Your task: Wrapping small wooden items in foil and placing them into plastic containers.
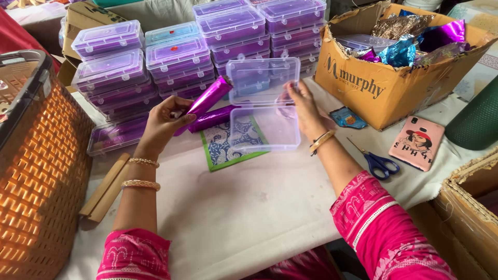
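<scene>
Pink sleeves nearest camera. Left hand gripped purple foil roll, tip aimed toward clear plastic box. Right hand held box's right edge, lid upright; second foil roll lay between hands, beside box. Judged step: filling box; next move called for lowering roll inside. Beyond hands: stacked filled boxes; right of right hand, scissors, cardboard carton.

One shiny purple foil roll is gripped at its lower end, tilted upward. Clear plastic box lies open, lid upright, held at its right edge.
</scene>
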